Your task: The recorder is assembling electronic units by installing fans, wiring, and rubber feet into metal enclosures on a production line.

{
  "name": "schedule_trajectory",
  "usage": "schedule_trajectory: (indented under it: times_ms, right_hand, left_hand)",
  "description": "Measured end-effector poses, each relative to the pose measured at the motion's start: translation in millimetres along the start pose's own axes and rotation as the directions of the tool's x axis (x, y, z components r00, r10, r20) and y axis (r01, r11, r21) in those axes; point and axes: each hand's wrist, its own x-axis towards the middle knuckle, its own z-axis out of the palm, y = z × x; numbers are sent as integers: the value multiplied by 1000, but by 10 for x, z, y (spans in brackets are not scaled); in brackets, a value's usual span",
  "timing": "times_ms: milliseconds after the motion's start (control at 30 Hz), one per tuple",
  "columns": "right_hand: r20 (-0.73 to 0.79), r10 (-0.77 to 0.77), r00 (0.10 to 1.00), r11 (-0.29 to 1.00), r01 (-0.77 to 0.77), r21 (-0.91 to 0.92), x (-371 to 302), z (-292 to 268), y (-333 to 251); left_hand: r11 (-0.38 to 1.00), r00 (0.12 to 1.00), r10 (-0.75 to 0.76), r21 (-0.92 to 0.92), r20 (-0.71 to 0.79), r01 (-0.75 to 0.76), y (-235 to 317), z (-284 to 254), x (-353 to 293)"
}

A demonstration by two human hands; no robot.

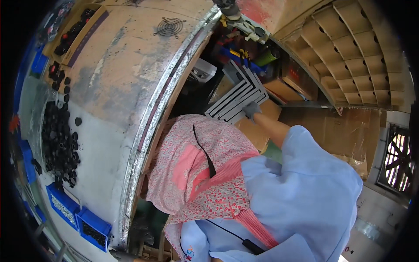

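Note:
Below the tabletop, a stack of grey L-shaped flat pieces [238, 97] lies in an open storage space. My right hand [252, 110], in a grey glove, is at the near right part of this stack, its fingers curled against the edge of one piece. The fingertips are partly hidden. At the lower edge of the picture, a small part of my left hand [123, 256] shows beside the table's edge, in a dark glove. Its fingers, and anything in them, cannot be made out.
The worktable [104, 122] has a foil-taped edge [150, 111]. On it are a heap of black round parts [59, 144], blue bins [94, 229], a carton [78, 37] and a fan guard [169, 27]. A divided cardboard box [349, 48] and a fan [397, 159] are at right.

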Motion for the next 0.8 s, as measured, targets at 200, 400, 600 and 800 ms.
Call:
schedule_trajectory:
  times_ms: [200,400,600,800]
  right_hand:
    - [296,309,904,761,-422,493,-89,544,437]
    - [362,18,932,707,-268,654,-250,526,268]
    - [206,167,964,838,-248,486,-419,306,396]
    - [20,303,953,751,-252,610,97,-12,447]
  left_hand:
    - [959,966,-10,-277,-258,-64,1065,-585,-91]
    - [631,730,560,-370,-391,-682,2131,-539,-202]
    - [434,471,817,-182,-333,-882,2912,-618,-731]
    - [376,446,851,-270,-277,-886,3084,-582,-1002]
